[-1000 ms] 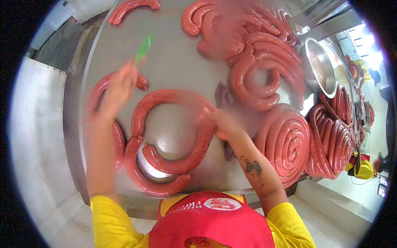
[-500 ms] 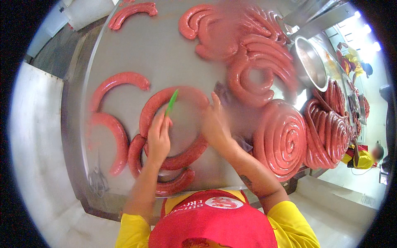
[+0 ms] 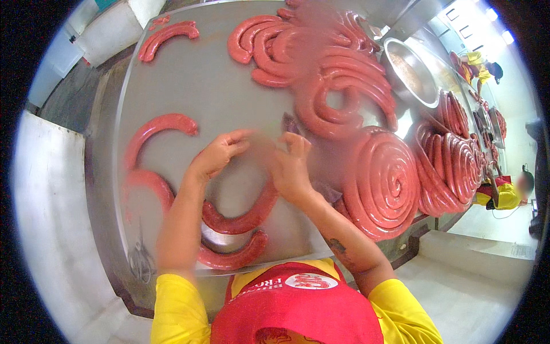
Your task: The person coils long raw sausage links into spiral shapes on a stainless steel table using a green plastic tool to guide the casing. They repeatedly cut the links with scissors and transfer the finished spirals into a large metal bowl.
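Note:
A thick red sausage (image 3: 243,221) curves on the steel table in front of me. Its right end rises to my right hand (image 3: 293,166), whose curled fingers close on it. Left of that, my left hand (image 3: 220,153) has its fingers drawn together and pointing at the right hand. A blurred patch covers the gap between the hands, so what the left fingers hold cannot be made out. No green knife shows now. Nearer my apron lies another curved sausage piece (image 3: 235,261). More curved pieces rest to the left, one (image 3: 163,123) above another (image 3: 152,183).
Right of my hands lies a large flat sausage coil (image 3: 395,180), with darker coils (image 3: 452,163) beyond. Looped sausages (image 3: 344,86) and a metal bowl (image 3: 409,71) stand farther back. A dark cloth-like piece (image 3: 326,192) sits by my right wrist. Two people work at far right.
My left hand has moved up and toward the right hand, and the green knife it held has gone from sight. My right hand's fingers have curled. The whole view has shifted slightly.

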The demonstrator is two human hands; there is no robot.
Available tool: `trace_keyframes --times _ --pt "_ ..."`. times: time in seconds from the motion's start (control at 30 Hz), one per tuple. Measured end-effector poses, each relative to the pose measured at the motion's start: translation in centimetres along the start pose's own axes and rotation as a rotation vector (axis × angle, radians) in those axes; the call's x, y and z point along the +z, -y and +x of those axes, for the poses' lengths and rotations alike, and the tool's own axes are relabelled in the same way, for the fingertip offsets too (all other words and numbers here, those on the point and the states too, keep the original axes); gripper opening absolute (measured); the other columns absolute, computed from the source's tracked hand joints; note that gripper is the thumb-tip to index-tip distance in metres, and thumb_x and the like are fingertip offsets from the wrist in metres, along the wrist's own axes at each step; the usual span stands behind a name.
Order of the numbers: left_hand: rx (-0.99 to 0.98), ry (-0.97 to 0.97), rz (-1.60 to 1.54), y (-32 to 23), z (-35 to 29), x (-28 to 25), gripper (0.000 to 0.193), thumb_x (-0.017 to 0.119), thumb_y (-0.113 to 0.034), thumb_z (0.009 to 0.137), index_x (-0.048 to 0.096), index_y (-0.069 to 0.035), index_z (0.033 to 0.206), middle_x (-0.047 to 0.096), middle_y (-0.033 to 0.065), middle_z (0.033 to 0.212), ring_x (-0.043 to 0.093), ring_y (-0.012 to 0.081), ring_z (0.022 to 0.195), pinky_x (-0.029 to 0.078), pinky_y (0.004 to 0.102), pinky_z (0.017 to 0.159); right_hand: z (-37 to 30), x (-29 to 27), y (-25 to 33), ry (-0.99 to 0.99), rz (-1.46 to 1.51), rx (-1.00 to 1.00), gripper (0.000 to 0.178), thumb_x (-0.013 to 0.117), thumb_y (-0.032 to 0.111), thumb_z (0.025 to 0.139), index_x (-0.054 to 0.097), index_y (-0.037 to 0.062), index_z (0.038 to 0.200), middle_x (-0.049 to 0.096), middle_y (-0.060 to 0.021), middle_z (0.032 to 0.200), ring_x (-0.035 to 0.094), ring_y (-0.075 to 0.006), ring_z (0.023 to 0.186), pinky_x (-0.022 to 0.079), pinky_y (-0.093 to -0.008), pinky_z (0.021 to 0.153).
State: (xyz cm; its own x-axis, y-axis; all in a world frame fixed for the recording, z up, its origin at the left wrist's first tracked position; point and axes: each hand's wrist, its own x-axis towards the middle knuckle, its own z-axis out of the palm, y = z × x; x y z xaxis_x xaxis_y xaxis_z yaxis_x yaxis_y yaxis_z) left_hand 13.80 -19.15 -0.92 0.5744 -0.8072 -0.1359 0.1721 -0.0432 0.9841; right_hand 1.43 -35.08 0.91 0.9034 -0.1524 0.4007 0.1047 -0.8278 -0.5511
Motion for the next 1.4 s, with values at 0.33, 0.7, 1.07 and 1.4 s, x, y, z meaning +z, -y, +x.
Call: trace_keyframes --times 0.33,0.7,1.07,1.4 --pt "0.555 -0.568 1.182 -4.3 4.3 7.0 0.024 0.052 -0.017 0.089 0.058 -0.007 0.109 0.059 0.0128 0.101 0.058 0.0297 0.094 0.044 0.0393 0.089 0.0 4.3 -3.0 0.395 0.137 0.158 0.022 0.055 0.023 0.082 0.063 0.0036 0.089 0.063 -0.0204 0.08 0.06 -0.0382 0.076 0.044 -0.0511 0.071" --pt "0.273 -0.787 -0.217 -18.7 -0.2 -10.4 0.02 0.039 -0.019 0.098 0.05 -0.004 0.107 0.038 -0.0026 0.068 0.033 0.0063 0.053 0.033 0.0222 0.049 2.1 3.7 -2.8 0.285 0.233 -0.095 0.025 0.051 0.029 0.087 0.06 0.0058 0.083 0.063 -0.0192 0.079 0.059 -0.0414 0.073 0.047 -0.0488 0.063" --pt "0.015 -0.578 0.875 -5.6 -10.9 -8.7 0.029 0.038 -0.031 0.098 0.057 -0.012 0.108 0.051 -0.0031 0.075 0.043 0.0058 0.06 0.037 0.0231 0.054 4.3 5.0 -4.4 0.597 0.837 0.719 0.03 0.053 0.029 0.088 0.065 0.0041 0.076 0.061 -0.0072 0.065 0.059 -0.02 0.058 0.048 -0.0361 0.058" --pt "-0.171 -0.293 0.606 -1.2 -8.9 4.4 0.031 0.046 -0.01 0.091 0.056 -0.004 0.119 0.058 0.0156 0.115 0.052 0.0296 0.11 0.038 0.0383 0.096 3.7 5.9 -2.1 0.396 0.13 0.171 0.022 0.055 0.018 0.085 0.063 -0.0022 0.087 0.049 -0.0245 0.12 0.055 -0.0383 0.101 0.046 -0.0441 0.087"
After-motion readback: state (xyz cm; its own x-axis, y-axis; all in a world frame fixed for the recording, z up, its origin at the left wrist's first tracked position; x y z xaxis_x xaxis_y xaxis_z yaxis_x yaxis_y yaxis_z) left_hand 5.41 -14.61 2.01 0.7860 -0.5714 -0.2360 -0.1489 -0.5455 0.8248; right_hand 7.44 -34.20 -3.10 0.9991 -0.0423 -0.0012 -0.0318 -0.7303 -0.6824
